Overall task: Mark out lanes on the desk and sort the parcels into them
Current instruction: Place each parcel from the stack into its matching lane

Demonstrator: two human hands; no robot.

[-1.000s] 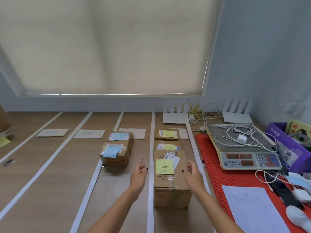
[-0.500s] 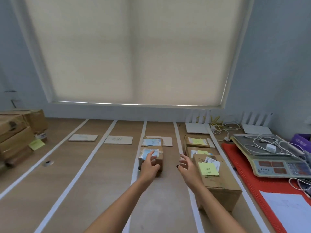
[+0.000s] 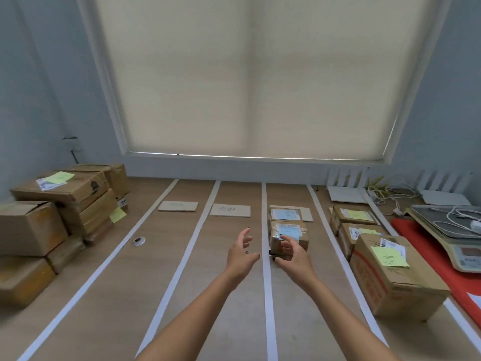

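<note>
White tape strips (image 3: 269, 282) split the wooden desk (image 3: 130, 295) into lanes. One lane holds two small parcels with blue notes (image 3: 289, 230). The lane to its right holds three parcels with yellow notes, the nearest a large box (image 3: 390, 277). A stack of unsorted cardboard parcels (image 3: 52, 217) stands at the far left. My left hand (image 3: 242, 252) and my right hand (image 3: 291, 255) hover empty above the desk, fingers spread, the right one just in front of the near blue-note parcel.
Cardboard lane labels (image 3: 178, 206) lie at the far ends of the lanes. A weighing scale (image 3: 447, 230) with white cables sits on a red mat (image 3: 442, 261) at the right. Two white routers (image 3: 346, 196) stand by the wall. A small tape roll (image 3: 138, 241) lies near the stack.
My view has swung left, bringing the parcel stack into sight. Both hands have moved left from the large yellow-note box into the area in front of the blue-note parcels.
</note>
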